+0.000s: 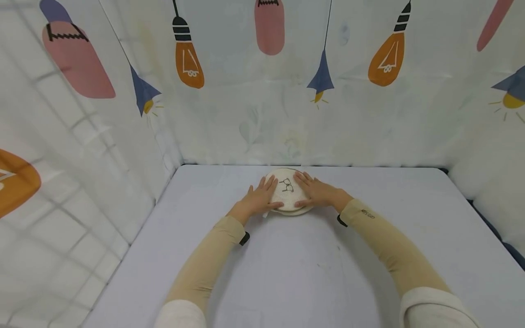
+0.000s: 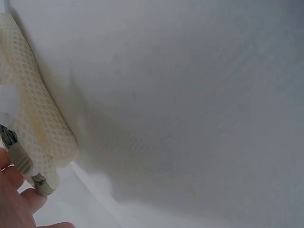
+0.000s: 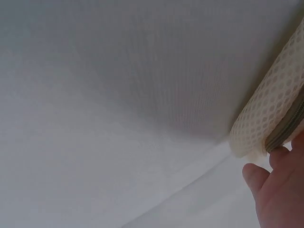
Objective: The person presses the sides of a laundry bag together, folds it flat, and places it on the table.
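Note:
A round cream mesh laundry bag [image 1: 288, 196] with a small dark line drawing on top lies near the far edge of the table. My left hand [image 1: 259, 198] rests on its left side, fingers spread and fairly straight. On the opposite side, my right hand [image 1: 321, 191] lies on the bag in the same way. The left wrist view shows the bag's honeycomb mesh side [image 2: 52, 121] and a zipper pull [image 2: 20, 159] beside the left fingers. A grey-green zipper [image 3: 287, 124] runs along the rim by the right fingers in the right wrist view.
The white-covered table [image 1: 287, 269] extends from the bag toward me. Behind it hangs a white curtain [image 1: 229, 123] printed with lamps and bulbs, and more curtain [image 1: 74, 182] runs along the left side. Dark straps sit at both wrists.

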{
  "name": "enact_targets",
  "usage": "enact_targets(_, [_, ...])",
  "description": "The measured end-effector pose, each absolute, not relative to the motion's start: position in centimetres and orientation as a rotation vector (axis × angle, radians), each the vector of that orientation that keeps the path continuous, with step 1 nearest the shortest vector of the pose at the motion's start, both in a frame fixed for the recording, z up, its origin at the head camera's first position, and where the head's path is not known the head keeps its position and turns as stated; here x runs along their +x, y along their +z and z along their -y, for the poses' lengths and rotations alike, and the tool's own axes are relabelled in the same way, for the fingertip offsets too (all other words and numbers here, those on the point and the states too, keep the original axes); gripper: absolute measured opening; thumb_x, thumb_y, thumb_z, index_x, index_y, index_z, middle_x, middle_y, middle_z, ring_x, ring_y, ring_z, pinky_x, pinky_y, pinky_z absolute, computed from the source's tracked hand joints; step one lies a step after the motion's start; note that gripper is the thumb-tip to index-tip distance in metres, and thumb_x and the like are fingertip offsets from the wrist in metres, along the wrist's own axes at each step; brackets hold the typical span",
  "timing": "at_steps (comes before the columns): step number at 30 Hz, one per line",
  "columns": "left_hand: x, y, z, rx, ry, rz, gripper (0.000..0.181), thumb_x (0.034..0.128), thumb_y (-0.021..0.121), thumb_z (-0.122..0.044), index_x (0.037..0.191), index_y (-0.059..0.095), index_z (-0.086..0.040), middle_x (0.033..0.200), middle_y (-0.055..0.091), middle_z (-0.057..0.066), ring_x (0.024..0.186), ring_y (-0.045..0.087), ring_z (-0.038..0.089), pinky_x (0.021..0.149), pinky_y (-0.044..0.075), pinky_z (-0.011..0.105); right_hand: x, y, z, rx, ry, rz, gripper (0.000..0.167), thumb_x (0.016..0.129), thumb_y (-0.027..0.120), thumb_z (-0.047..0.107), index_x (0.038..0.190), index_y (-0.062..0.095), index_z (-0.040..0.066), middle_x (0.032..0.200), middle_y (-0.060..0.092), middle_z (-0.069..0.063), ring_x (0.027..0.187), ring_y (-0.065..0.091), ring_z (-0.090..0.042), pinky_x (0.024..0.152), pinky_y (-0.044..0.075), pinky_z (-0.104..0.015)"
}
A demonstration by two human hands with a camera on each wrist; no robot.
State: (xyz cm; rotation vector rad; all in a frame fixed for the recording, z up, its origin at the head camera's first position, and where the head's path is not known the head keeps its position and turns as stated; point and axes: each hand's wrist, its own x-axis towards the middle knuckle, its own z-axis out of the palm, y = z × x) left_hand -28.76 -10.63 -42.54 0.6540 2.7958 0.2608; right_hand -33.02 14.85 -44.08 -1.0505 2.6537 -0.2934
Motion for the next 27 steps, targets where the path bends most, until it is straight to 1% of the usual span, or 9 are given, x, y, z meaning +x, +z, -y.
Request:
enact_targets(4, [-28.8, -42.6, 10.4, 0.645, 0.242, -2.784, 0.09, 0.1042, 0.048, -0.057, 0.165, 0.004, -0.007, 0.171, -0.006, 0.009, 0.155, -0.003, 0.036, 0.118, 0.011, 0.068, -33.0, -44.4, -14.8, -1.029, -0.209, -2.65, 0.109, 0.097, 0.041, 0.074, 0.162, -0.009, 0.002, 0.169, -0.014, -0.016, 0.155, -0.009, -0.037, 0.123, 0.008, -0.057])
enact_targets(7, [-28.9, -42.7, 10.3, 0.635, 0.213, -2.78, 0.091, 0.1041, 0.046, -0.059, 0.165, 0.003, -0.006, 0.171, -0.006, 0.009, 0.155, -0.003, 0.037, 0.118, 0.012, 0.068, -32.8, -44.2, -14.6, -1.019, -0.209, -2.652, 0.108, 0.099, 0.045, 0.07, 0.162, -0.007, 0.0, 0.169, -0.012, -0.018, 0.155, -0.007, -0.039, 0.123, 0.01, -0.057])
enact_targets(11, [-29.0, -42.9, 10.1, 0.608, 0.171, -2.782, 0.091, 0.104, 0.045, -0.06, 0.165, 0.003, -0.007, 0.171, -0.006, 0.008, 0.155, -0.003, 0.036, 0.118, 0.013, 0.068, -32.6, -43.9, -14.2, -0.997, -0.257, -2.645, 0.106, 0.1, 0.054, 0.061, 0.162, -0.004, -0.003, 0.169, -0.009, -0.021, 0.154, -0.006, -0.041, 0.122, 0.011, -0.059])
enact_targets(18, [-28.9, -43.0, 9.7, 0.564, 0.156, -2.776, 0.092, 0.104, 0.046, -0.059, 0.165, 0.003, -0.005, 0.171, -0.006, 0.01, 0.155, -0.004, 0.038, 0.117, 0.013, 0.07, -33.1, -45.3, -14.1, -0.956, -0.243, -2.661, 0.107, 0.1, 0.05, 0.065, 0.162, -0.008, 0.001, 0.17, -0.012, -0.016, 0.155, -0.01, -0.038, 0.123, 0.009, -0.057])
enact_targets(22, [-28.9, -43.0, 9.6, 0.552, 0.125, -2.771, 0.092, 0.1039, 0.045, -0.06, 0.165, 0.003, -0.005, 0.171, -0.006, 0.009, 0.155, -0.003, 0.037, 0.117, 0.015, 0.07, -33.3, -45.7, -14.1, -0.966, -0.259, -2.658, 0.105, 0.101, 0.052, 0.062, 0.162, -0.007, 0.0, 0.17, -0.012, -0.018, 0.154, -0.01, -0.04, 0.123, 0.009, -0.059])
enact_targets(27, [-29.1, -43.2, 9.5, 0.538, 0.119, -2.758, 0.092, 0.104, 0.044, -0.06, 0.165, 0.002, -0.006, 0.171, -0.007, 0.009, 0.155, -0.003, 0.037, 0.118, 0.015, 0.069, -33.2, -45.4, -14.0, -0.945, -0.231, -2.65, 0.103, 0.102, 0.051, 0.06, 0.162, -0.007, 0.0, 0.169, -0.012, -0.018, 0.154, -0.011, -0.039, 0.123, 0.008, -0.058])
